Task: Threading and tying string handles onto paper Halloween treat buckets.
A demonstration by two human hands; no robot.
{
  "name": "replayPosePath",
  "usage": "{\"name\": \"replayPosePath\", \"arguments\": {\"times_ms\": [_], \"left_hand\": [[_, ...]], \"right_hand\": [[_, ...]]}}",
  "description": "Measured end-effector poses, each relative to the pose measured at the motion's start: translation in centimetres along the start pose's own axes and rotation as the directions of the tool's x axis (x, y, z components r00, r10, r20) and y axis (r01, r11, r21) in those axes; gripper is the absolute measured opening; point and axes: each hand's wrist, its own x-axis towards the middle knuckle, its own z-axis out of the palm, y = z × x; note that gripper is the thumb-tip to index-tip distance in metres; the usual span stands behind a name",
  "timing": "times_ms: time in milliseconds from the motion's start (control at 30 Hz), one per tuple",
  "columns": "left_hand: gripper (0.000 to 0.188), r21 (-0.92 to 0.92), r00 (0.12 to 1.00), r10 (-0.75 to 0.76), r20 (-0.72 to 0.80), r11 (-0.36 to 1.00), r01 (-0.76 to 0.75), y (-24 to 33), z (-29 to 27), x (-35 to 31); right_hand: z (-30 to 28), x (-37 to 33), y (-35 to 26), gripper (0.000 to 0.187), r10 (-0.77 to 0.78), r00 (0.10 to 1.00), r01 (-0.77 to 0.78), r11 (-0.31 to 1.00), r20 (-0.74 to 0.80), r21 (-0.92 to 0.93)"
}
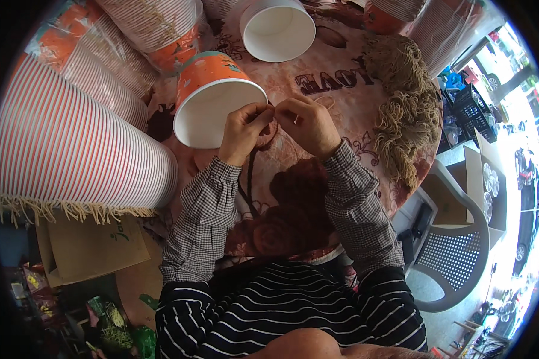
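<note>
patterned tablecloth (341, 102) under both hands; left hand (244, 128) and right hand (305, 122) pinch thin string (324, 102) beside orange cup (215, 99).

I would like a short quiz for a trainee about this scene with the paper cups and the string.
1. True or false: the left hand touches the rim of the orange cup.
2. Which side of the table holds the pile of beige string? A) the person's right B) the person's left
3. Fill in: the white cup lies ___ the orange cup, farther from the person.

Key: 1 true; 2 A; 3 beyond. Both hands, also the right hand, pinch a thin string between the fingertips.
</note>
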Motion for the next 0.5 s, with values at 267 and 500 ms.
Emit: {"name": "replayPosePath", "arguments": {"times_ms": [267, 500], "left_hand": [[0.017, 0.145, 0.999, 0.020, 0.032, 0.989, -0.024, 0.3, 0.5, -0.3], [0.017, 0.207, 0.999, 0.034, -0.029, 0.978, -0.027, 0.2, 0.5, -0.5]], "right_hand": [[0.1, -0.1, 0.8, 0.012, 0.069, 0.997, -0.068, 0.997, -0.026, 0.043], [0.2, 0.0, 1.3, 0.015, 0.271, 0.962, -0.267, 0.928, 0.021, 0.260]]}}
